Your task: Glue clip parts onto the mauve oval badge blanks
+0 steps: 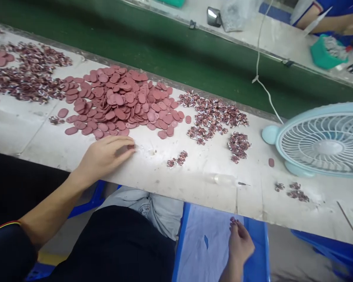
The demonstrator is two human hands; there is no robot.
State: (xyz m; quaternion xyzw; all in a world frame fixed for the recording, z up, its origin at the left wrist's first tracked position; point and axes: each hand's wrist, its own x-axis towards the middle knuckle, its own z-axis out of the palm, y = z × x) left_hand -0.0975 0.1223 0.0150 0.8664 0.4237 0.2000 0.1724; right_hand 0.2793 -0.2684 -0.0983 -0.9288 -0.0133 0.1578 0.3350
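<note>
My left hand (pixel 106 156) rests on the white tabletop, just in front of a heap of flat, oval, reddish-pink pieces (pixel 117 102). Its fingers are stretched forward, with a small gap between thumb and fingertips and nothing visible in it. My right hand (pixel 240 242) is below the table's front edge, over a blue tray lined with pale cloth (pixel 200 243). Thumb and finger there pinch a small dark-red clustered piece (pixel 233 221). On the table between the hands lie a few similar clustered pieces (pixel 178 158) and a clear syringe-like tube with a thin dark tip (pixel 223 179).
More clustered pieces (pixel 217 117) lie right of the oval heap, and a larger pile (pixel 26 72) at far left. A light-blue fan (pixel 326 145) stands at right, its white cord (pixel 264 90) crossing the green gap. Opposite, a person's arm (pixel 329 23) is near a green basket (pixel 326 58).
</note>
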